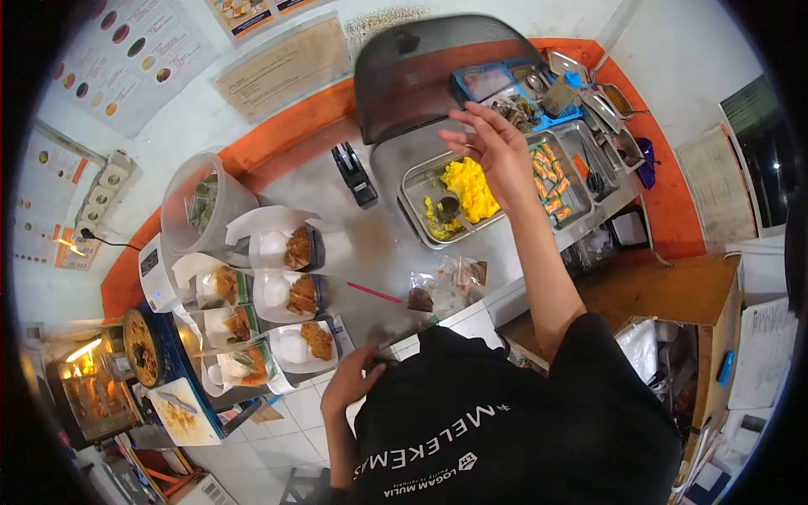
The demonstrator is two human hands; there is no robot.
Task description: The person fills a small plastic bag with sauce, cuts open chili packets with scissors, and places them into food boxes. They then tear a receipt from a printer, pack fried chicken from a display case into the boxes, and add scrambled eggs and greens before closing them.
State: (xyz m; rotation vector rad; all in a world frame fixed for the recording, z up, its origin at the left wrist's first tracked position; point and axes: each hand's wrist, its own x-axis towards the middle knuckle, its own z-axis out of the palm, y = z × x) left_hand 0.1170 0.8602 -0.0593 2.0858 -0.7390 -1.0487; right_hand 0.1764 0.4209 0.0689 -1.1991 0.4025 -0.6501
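Note:
My right hand (pixel 497 156) is raised over the metal tray (pixel 421 233) of yellow scrambled egg-like food (pixel 471 187), fingers stretched and apart, with nothing visible in them. A spoon or ladle (pixel 459 215) rests in that tray. Beside it, a second tray holds small orange-green sachets (pixel 551 181). Low at the counter's near edge is my left hand (pixel 349 387), its fingers loosely apart and holding nothing I can see. Closest to it stands an open paper box (pixel 303 347) with white rice and fried brown pieces. Several similar boxes stand behind.
Small clear packets (pixel 446 282) and a red pen-like stick (pixel 374 292) lie on the counter. Farther back are a black tape dispenser (pixel 353 174) and a plastic tub (pixel 209 202). A knife on a cutting board (pixel 181 412) and a round pan (pixel 143 347) sit left.

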